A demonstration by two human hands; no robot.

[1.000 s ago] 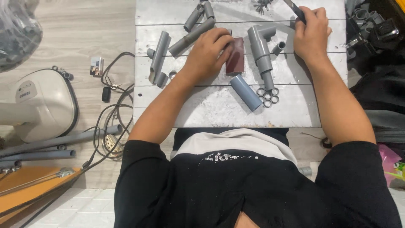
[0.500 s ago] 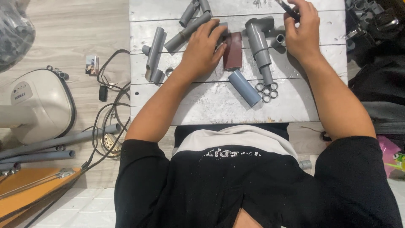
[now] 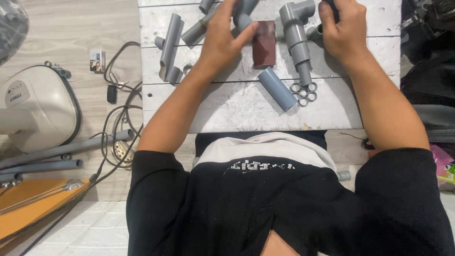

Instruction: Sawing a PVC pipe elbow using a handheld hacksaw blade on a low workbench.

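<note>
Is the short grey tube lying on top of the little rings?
No, the short grey tube lies flat on the white board just left of the small rings, not on them.

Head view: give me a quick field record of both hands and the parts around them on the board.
surface: white plank board
left hand: grip closed around a grey pipe fitting at the far edge
right hand: closed on a dark object, mostly hidden; kind unclear
between hands: dark brown block, lying flat
beside right hand: stepped grey pipe assembly with elbow on top
near edge: short grey pipe piece, cluster of small grey rings touching one another
left of board: grey pipe length
floor: black cables, long grey pipes
</note>
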